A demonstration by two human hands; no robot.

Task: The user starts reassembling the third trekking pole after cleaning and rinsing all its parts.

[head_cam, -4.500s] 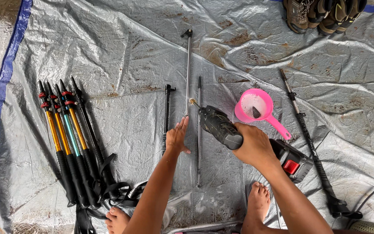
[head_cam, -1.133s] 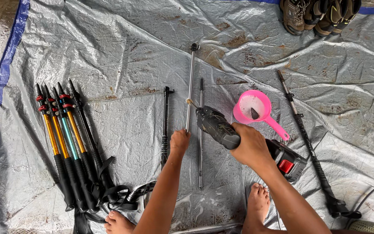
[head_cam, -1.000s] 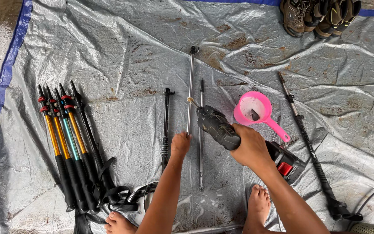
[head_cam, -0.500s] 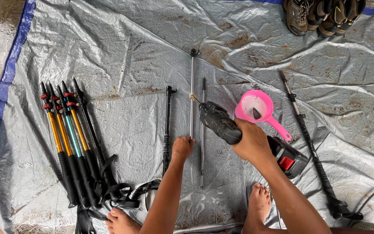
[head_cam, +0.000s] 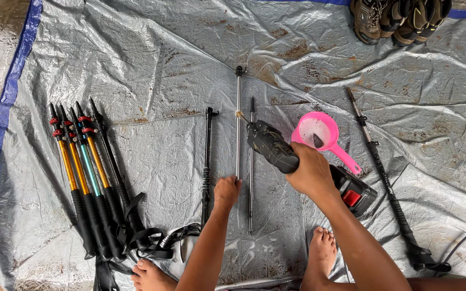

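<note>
Left hand (head_cam: 226,189) fingers closed around thin metal rod (head_cam: 238,121); right hand (head_cam: 311,173) wraps cordless drill (head_cam: 276,148). Risk: wet rod spinning loose from the grip.

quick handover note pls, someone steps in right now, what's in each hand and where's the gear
Left hand: closed on the lower end of the silver pole section lying on the grey tarp.
Right hand: grips the cordless drill, its tip at that section, partway along.
Done: six assembled trekking poles lie in a row at left.
Left: thin dark rod beside the silver section, a black pole section left of it, a long black pole at right. Pink scoop sits behind the drill.
</note>
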